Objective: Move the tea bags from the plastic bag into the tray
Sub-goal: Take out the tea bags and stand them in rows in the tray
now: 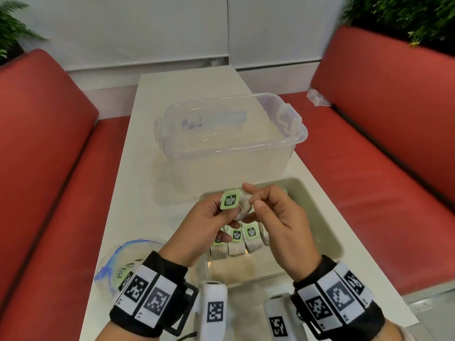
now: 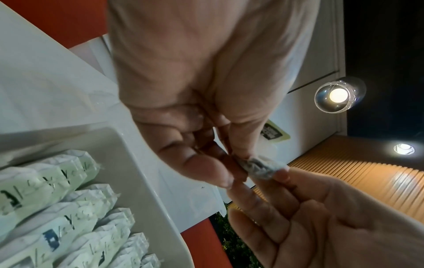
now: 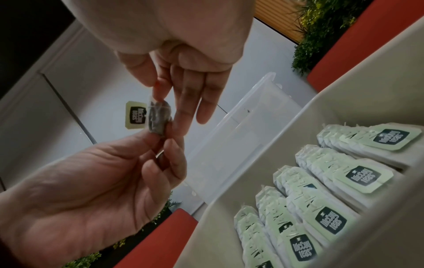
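Both hands hold one tea bag [image 1: 242, 210] in the air above the beige tray [image 1: 322, 217]. My left hand [image 1: 221, 215] pinches its lower end, and the green tag [image 1: 230, 200] stands up beside that thumb. My right hand [image 1: 256, 205] pinches the upper end between thumb and forefinger, as the right wrist view shows on the tea bag [image 3: 158, 117]. Rows of tea bags [image 1: 237, 239] lie in the tray's near left part, seen close as tea bags [image 3: 321, 190]. The clear plastic bag [image 1: 115, 262] lies at the lower left with a tea bag [image 1: 123, 275] inside.
A clear plastic box [image 1: 229, 134] with its lid on stands just behind the tray on the white table [image 1: 147, 193]. Red bench seats [image 1: 49, 168] flank the table on both sides. A crumpled plastic scrap [image 1: 317, 97] lies on the right seat.
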